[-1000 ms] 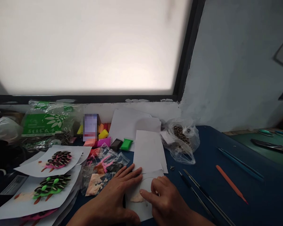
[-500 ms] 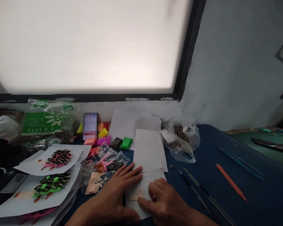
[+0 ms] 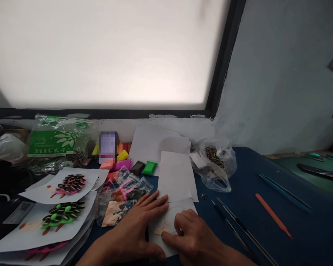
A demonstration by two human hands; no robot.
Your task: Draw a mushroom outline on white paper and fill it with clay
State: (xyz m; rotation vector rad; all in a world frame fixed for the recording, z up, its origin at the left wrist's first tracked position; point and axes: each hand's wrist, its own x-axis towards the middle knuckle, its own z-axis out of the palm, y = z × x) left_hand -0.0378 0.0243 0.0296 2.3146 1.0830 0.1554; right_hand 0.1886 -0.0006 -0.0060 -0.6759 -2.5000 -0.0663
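A white sheet with a pencilled curve lies flat before me. A thin smear of peach modelling clay sticks to it, left of the curve. My left hand rests open along the sheet's left side, its fingers spread and fingertips on the paper. Over the sheet's right part my right hand has its fingers curled in, with one extended digit pressed against the clay's lower right edge. Nothing shows in its curled fingers, and it covers part of the curve. More peach clay sits in a clear bag to the left.
Finished seed-and-clay hedgehog cards are stacked at left. Behind are coloured clay packs, white paper and a plastic bag of seeds. Tweezers, an orange tool and thin metal tools lie at right.
The view has shifted very slightly. Both hands stay in nearly the same place on the sheet, the right one still pressing at the peach clay.
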